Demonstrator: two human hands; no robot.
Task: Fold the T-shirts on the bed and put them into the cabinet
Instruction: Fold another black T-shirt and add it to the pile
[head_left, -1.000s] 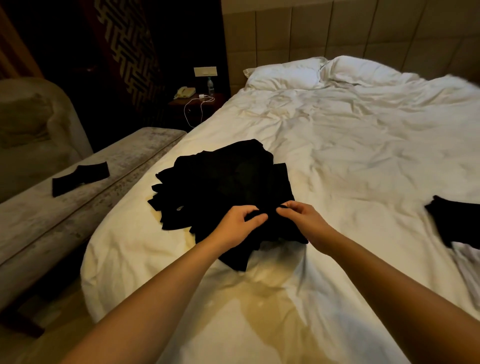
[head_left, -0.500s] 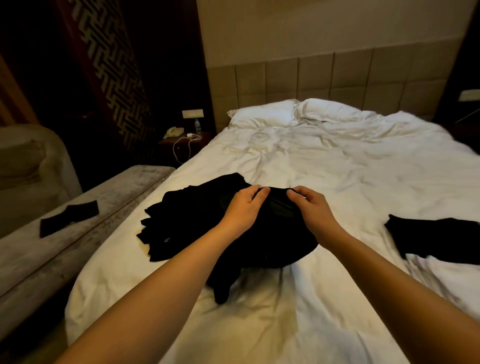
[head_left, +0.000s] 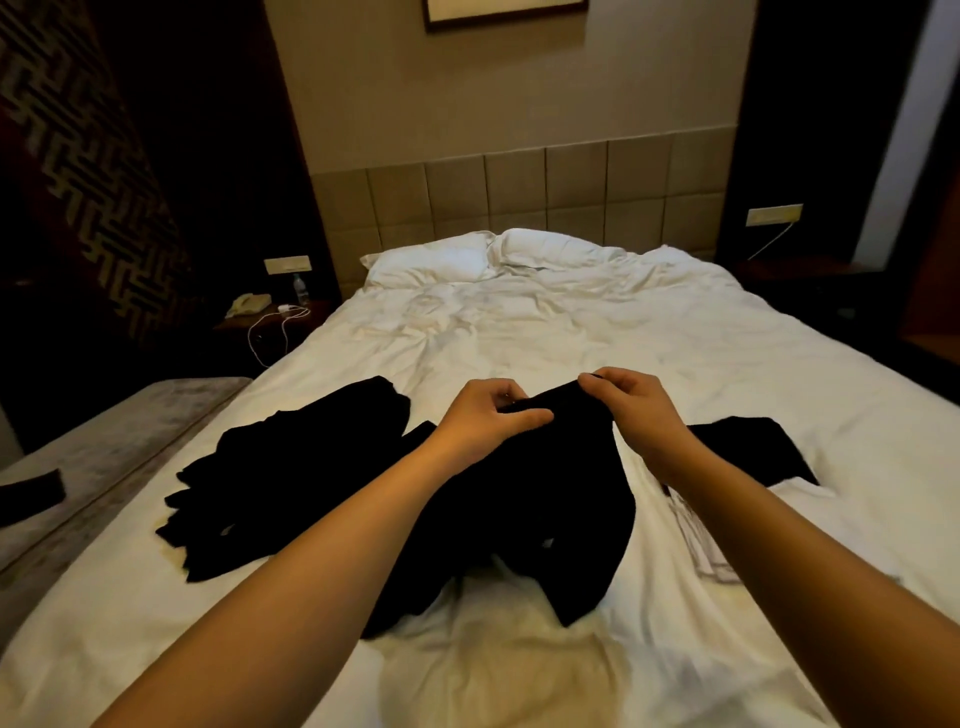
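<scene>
Both hands, left hand (head_left: 488, 415) and right hand (head_left: 636, 410), pinch the black T-shirt's (head_left: 561, 488) top edge at centre frame; its length hangs toward the lower frame.

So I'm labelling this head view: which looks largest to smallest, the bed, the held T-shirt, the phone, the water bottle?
1. Bed
2. T-shirt held by both hands
3. Phone
4. Bottle

Phone and bottle look close in size and are far off and dim, so their order is unsure.
</scene>
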